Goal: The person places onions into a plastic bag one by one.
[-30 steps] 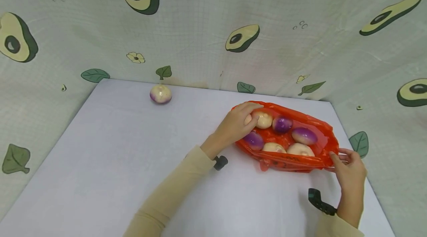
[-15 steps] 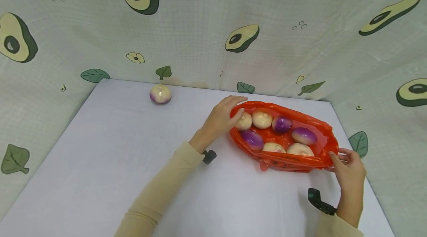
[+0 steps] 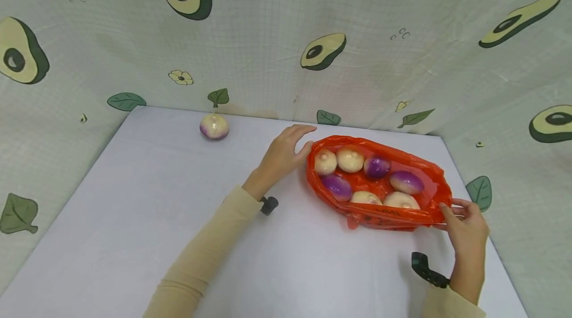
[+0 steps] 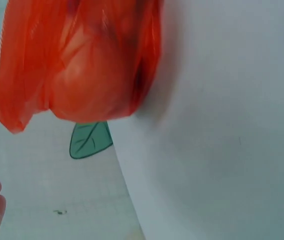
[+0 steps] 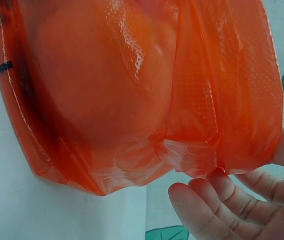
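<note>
An orange-red plastic bag [image 3: 388,220] lies with its mouth spread on the right of the table. Inside it are several purple-and-white turnips [image 3: 350,160], some pale side up and others purple side up. My right hand [image 3: 468,228] pinches the bag's right edge; the right wrist view shows its fingers [image 5: 197,207] under the film. Just off the bag's left end, my left hand [image 3: 279,159] holds nothing, its thumb and fingers spread apart. Another turnip [image 3: 214,126] sits by itself near the back left edge.
The white table [image 3: 134,208] meets a hanging cloth [image 3: 259,35] printed with avocados and leaves along its back and sides. Each wrist wears a small black camera, such as the right one [image 3: 429,271].
My left hand has drawn out of the bag's left end and moved left, uncovering a turnip there. The right hand keeps its place on the bag.
</note>
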Motion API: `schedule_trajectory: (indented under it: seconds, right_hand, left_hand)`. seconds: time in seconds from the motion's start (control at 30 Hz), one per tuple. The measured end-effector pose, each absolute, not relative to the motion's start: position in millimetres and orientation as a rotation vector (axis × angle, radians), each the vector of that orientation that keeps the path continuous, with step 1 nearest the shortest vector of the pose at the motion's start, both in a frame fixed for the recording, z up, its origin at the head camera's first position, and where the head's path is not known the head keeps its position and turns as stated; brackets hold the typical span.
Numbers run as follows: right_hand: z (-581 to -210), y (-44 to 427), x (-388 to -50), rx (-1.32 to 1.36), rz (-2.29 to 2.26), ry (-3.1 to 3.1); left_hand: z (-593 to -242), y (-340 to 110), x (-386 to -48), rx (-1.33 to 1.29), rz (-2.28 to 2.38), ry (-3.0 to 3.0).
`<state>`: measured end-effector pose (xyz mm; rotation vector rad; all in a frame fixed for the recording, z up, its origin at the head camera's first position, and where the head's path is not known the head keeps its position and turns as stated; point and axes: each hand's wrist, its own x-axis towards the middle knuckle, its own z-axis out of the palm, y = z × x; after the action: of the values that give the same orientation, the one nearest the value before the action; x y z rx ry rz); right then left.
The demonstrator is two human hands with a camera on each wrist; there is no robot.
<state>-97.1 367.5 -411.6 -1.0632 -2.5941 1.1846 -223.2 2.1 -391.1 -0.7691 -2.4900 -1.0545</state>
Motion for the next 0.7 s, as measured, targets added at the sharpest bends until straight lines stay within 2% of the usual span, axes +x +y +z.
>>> schedule_trajectory:
  seconds: [0.7]
  right_hand:
    - [-413,367,-97,-1.07,1.186,-2.592]
  left_hand:
    - [-408,-42,-248,-0.652,-0.93,-2.543]
